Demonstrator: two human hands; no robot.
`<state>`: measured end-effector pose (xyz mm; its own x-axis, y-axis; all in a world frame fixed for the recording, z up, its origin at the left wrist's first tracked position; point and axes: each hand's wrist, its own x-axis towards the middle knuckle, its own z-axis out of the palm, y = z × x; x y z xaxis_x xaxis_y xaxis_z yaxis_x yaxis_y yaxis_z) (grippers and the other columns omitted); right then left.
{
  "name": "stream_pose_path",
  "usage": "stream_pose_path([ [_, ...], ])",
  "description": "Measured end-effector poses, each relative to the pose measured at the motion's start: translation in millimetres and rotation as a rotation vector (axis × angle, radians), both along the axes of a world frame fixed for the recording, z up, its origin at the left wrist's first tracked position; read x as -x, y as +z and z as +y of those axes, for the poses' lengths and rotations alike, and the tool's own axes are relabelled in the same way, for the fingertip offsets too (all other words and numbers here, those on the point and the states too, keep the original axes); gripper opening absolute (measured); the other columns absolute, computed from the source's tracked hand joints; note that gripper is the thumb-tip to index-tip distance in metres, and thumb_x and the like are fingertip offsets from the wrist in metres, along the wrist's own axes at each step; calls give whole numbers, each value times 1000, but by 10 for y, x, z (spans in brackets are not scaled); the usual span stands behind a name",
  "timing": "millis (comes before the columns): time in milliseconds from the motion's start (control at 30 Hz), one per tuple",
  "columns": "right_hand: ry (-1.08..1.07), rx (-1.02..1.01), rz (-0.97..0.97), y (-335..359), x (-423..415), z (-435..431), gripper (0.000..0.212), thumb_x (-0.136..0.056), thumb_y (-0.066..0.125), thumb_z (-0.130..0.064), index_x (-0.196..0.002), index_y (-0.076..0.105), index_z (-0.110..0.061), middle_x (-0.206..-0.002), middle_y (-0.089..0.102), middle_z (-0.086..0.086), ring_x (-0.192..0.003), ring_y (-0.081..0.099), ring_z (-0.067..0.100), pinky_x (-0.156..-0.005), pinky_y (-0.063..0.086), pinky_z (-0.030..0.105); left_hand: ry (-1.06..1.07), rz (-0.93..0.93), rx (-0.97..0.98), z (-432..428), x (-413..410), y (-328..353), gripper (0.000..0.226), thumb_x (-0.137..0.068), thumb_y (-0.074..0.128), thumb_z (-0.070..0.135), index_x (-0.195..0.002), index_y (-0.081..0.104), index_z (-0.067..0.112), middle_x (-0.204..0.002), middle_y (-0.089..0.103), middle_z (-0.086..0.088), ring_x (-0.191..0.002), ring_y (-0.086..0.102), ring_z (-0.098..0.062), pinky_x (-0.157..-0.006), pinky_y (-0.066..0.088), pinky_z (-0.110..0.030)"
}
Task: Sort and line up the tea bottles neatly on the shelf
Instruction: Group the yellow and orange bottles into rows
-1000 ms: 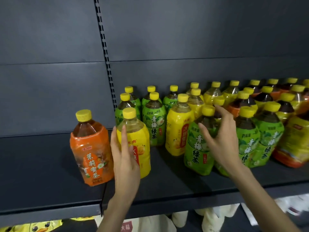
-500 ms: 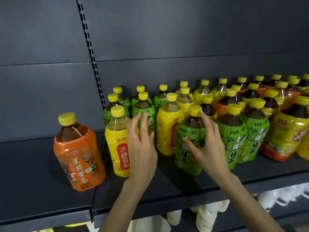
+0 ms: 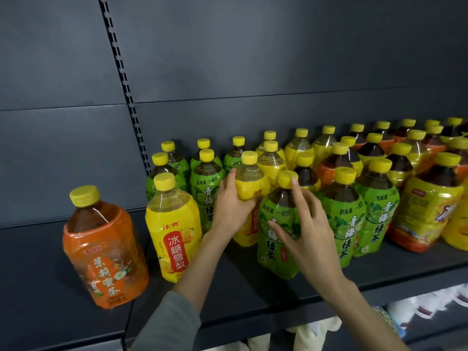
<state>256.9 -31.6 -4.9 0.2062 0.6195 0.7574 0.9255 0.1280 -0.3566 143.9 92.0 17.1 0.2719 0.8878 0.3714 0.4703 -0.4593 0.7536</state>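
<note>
The right edge crops the end bottles, and the left hand half hides a yellow bottle.

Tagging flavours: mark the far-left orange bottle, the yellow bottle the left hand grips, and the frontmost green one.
orange bottle (image 3: 106,262), head view, label.
gripped yellow bottle (image 3: 253,190), head view, upper label.
frontmost green bottle (image 3: 273,252), head view, lower label.

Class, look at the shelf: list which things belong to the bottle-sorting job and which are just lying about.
Job: left hand, holding the middle yellow bottle; right hand, touching the front green bottle; orange bottle; front yellow bottle; shelf.
Lying about: white packs below; slotted upright strip.
</note>
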Motion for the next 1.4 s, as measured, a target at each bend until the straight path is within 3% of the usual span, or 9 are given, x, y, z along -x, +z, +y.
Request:
stream_pose_path([
  [167,-22,14,-2,4,-9,11,87,-82,59,-46,-151,9,-29,-134,44,11,-118,50,26,-73,55,35,86,-59,-72,-117,66,-19,89,-72,79,32,-145,30,18,-135,46,-10,-123,46,-24,-98,40,-32],
  [400,-129,9,0,-23,26,53,90,-79,68,-42,-150,15,-28,-130,47,13,-116,51,30,-69,53,36,250,104,-185,-520,275,11,89,-71,75,50,-141,31,16,-134,43,-8,-122,45,-25,-92,46,-37],
  [500,-117,3,2,-34,12,74,88,-79,66,-44,-150,16,-28,-132,46,14,-117,50,31,-71,52,38,272,162,-211,-677,388,15,89,-72,72,54,-141,30,17,-133,42,-6,-124,42,-22,-89,46,-33],
  [600,-92,-7,10,-45,-2,94,87,-80,67,-43,-150,17,-26,-133,45,14,-119,49,31,-77,50,37,198,164,-224,-786,519,-17,92,-72,70,56,-144,26,19,-137,39,-2,-127,39,-19,-94,43,-32],
  [767,22,-35,66,-84,-25,89,85,-81,68,-39,-150,20,-25,-137,40,7,-123,44,23,-88,42,31,-34,42,-81,-872,749,-53,99,-63,61,67,-146,20,32,-143,34,9,-131,34,-8,-105,39,-34],
  [867,112,-14,103,-50,-61,120,84,-82,66,-38,-150,19,-26,-139,37,2,-125,39,12,-91,42,28,-121,-66,-22,-883,894,-84,95,-60,66,68,-141,24,42,-140,40,14,-128,40,-6,-101,45,-42],
  [1100,334,202,181,143,-32,340,93,-83,66,-31,-148,0,-36,-148,26,0,-127,22,-5,-104,25,21,-184,-159,-11,-919,1117,-121,83,-62,70,59,-135,30,50,-137,44,20,-127,42,-1,-100,46,-41],
  [1233,350,267,188,195,70,540,98,-85,67,-19,-149,-6,-36,-155,21,0,-137,22,7,-107,26,29,-156,-144,-94,-929,1134,-186,80,-69,63,68,-137,21,58,-142,29,33,-133,29,7,-106,41,-39],
  [1400,241,267,74,237,105,784,101,-87,65,-8,-149,-10,-34,-156,20,6,-138,31,23,-106,36,42,-131,-143,-155,-927,1136,-257,77,-73,58,67,-137,16,61,-145,23,35,-136,21,9,-111,34,-35],
])
